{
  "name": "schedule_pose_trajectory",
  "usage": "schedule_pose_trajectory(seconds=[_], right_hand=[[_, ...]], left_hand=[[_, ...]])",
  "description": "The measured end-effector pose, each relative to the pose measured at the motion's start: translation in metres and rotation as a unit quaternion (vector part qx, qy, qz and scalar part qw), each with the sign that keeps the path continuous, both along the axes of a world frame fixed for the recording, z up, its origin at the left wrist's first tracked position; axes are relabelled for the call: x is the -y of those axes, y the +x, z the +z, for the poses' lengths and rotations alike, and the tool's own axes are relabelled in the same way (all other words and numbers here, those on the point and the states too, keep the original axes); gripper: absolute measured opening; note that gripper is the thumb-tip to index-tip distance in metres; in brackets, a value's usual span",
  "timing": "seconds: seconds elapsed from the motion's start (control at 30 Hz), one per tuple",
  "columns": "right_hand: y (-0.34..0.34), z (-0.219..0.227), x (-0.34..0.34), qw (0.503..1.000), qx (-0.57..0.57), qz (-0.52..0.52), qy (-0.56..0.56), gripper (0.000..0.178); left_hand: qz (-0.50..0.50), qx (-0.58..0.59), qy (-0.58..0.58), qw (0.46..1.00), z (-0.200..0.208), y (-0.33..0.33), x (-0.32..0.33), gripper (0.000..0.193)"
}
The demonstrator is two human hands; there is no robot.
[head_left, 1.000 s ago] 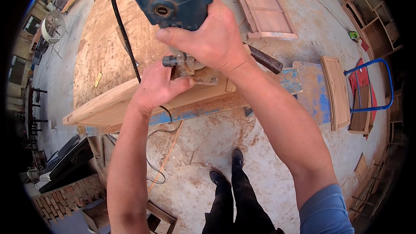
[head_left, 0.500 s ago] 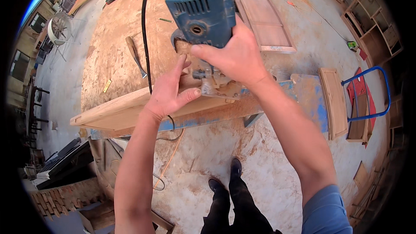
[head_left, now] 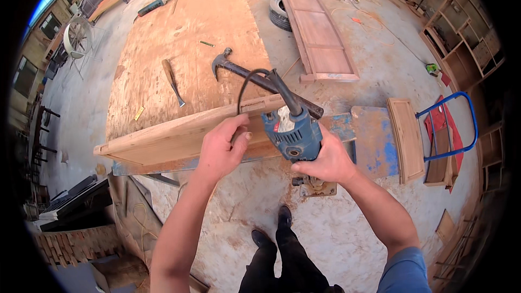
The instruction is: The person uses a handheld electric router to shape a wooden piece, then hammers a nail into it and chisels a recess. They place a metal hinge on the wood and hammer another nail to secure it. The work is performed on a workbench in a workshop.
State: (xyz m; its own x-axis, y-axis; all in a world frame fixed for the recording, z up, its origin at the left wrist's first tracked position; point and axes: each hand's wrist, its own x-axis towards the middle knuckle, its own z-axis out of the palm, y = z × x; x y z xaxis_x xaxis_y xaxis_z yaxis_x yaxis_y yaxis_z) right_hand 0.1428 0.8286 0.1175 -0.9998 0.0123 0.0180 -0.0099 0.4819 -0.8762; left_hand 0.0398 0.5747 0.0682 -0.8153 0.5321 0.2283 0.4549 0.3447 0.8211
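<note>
"How far has the work got?"

"The wooden panel [head_left: 179, 132] stands on a long edge along the near side of the bench [head_left: 127, 169]. A recess seems to show in its upper edge, toward the right end, so I'd judge some cutting done. Whether any is left, I can't tell."

"And the blue router [head_left: 296, 138]?"

"Off the wood, with its base plate [head_left: 320, 189] out over the floor. The right hand [head_left: 334, 160] is wrapped around the body."

"The left hand [head_left: 222, 146]?"

"Half curled, with a narrow gap between thumb and fingers, right beside the power cord [head_left: 242, 88]. I can't tell if it grips it."

"Anything in the way?"

"The cord loops between the 2 hands, and 1 claw hammer [head_left: 236, 69] lies close behind the panel's right end. Farther back, 1 chisel [head_left: 172, 82] and 1 angle grinder [head_left: 152, 6] rest on the plywood sheet [head_left: 163, 38]. A blue-framed hand truck [head_left: 475, 114] is well off to the right."
</note>
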Motion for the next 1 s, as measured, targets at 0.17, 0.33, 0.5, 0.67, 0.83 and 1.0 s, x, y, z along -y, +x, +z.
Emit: schedule_pose_trajectory(seconds=[0.17, 0.33, 0.5, 0.67, 0.83, 1.0], right_hand=[[0.036, -0.017, 0.001, 0.995, 0.078, 0.063, 0.030, 0.077], [0.061, -0.023, 0.009, 0.979, 0.155, 0.119, 0.052, 0.082], [0.077, -0.032, 0.026, 0.947, 0.214, 0.216, 0.099, 0.091], [0.084, -0.045, 0.046, 0.916, 0.176, 0.332, 0.142, 0.086], [0.077, -0.026, 0.084, 0.815, 0.103, 0.518, 0.239, 0.072], [0.075, -0.012, 0.149, 0.666, -0.058, 0.684, 0.292, 0.062]], left_hand=[[0.014, 0.151, 0.181, 0.972, 0.026, 0.070, -0.005, 0.036], [-0.018, 0.133, 0.045, 0.990, 0.030, 0.102, 0.015, 0.032], [-0.013, 0.121, 0.055, 0.991, 0.003, 0.143, 0.045, 0.028], [0.070, 0.100, 0.025, 0.992, 0.006, 0.196, 0.086, 0.030], [0.190, 0.105, -0.020, 0.976, 0.047, 0.219, 0.133, 0.043], [-0.046, 0.442, -0.088, 0.892, 0.046, 0.238, 0.129, 0.070]])
